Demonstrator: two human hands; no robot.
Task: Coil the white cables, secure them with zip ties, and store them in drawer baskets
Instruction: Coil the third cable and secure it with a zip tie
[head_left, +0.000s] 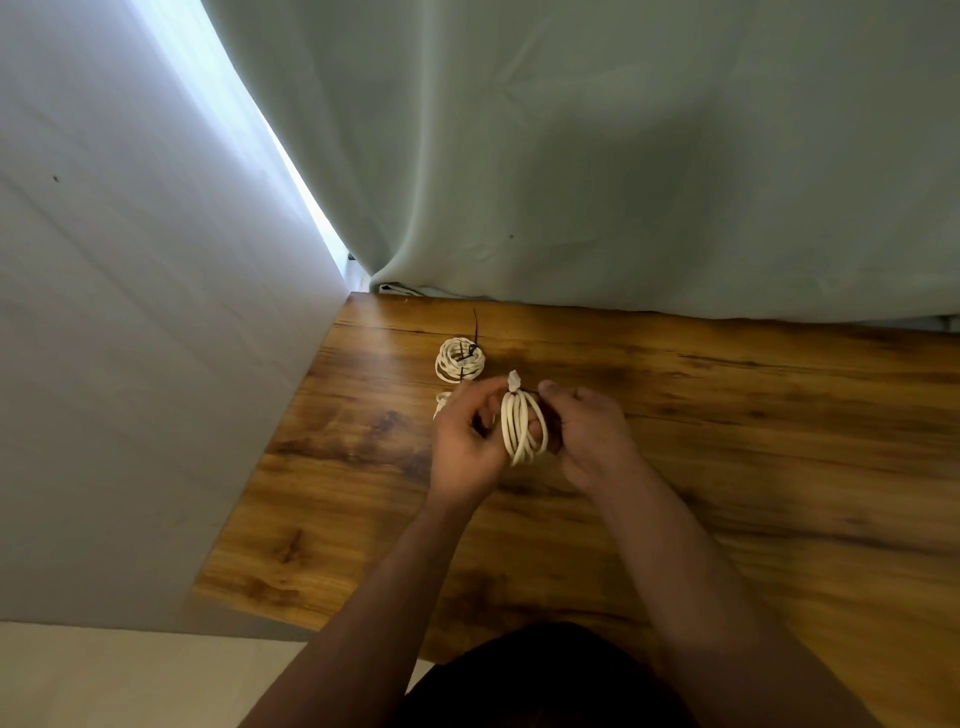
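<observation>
The left hand (467, 434) curls its fingers round the left side of a coil of smooth cream-white round cable (522, 428). The right hand (589, 431) clamps the coil's right side, thumb raised at the top and fingers tucked behind the loops. The coil is held upright above the table, its loops bunched tight at 12 o'clock. There a pale stubby cable end (513, 379) sticks up and a thin black strip (530, 390) crosses toward the right thumb; how it is fastened is too small to tell.

At 11 o'clock from the grip, a second cream-white cable bundle (460, 364) lies flat on the glossy, dark-veined brown wood-grain tabletop (727, 441). It is wound round and bound by a slim black plastic zip tie (474, 347) whose tail points to 12 o'clock. At 9 o'clock, a bit of white cable (441, 401) peeks out behind the left hand.

Soft grey-green folded curtain fabric (571, 156) hangs along the table's far edge. A plain matte pale wall (130, 338) stands at the left.
</observation>
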